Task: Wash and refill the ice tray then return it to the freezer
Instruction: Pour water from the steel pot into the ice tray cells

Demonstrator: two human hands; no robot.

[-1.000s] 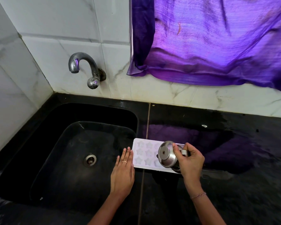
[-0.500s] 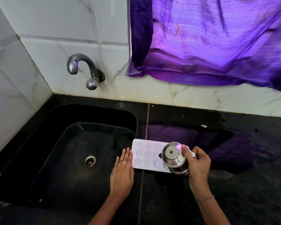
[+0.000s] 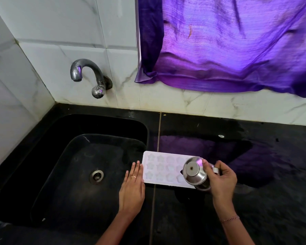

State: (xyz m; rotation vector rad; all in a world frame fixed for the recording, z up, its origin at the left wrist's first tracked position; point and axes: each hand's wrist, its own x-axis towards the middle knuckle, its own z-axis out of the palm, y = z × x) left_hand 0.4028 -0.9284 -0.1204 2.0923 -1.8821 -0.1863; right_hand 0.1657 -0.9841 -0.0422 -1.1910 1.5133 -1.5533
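- Nearest me, the left hand lies flat with its fingers straight and together, a thin ring on one of them. Its grip holds nothing, and the fingertips sit just beside the tray's left end.
- The right hand, with a beaded bracelet at the wrist, has its grip curled round a small polished steel mug. The mug is tipped so that its round base faces up over the tray's right end.
- The ice tray is a pale, matte rectangle with star-shaped moulds in three rows. It lies flat on the counter, which is glossy, speckled black stone, and its left end reaches the sink's right rim.
- To the left is the black sink, a deep basin with rounded corners and a ringed metal drain in its floor.
- Behind the sink, a curved, dull chrome tap juts from white marble-veined wall tiles.
- Furthest away, a crinkled purple curtain hangs with light shining through it.
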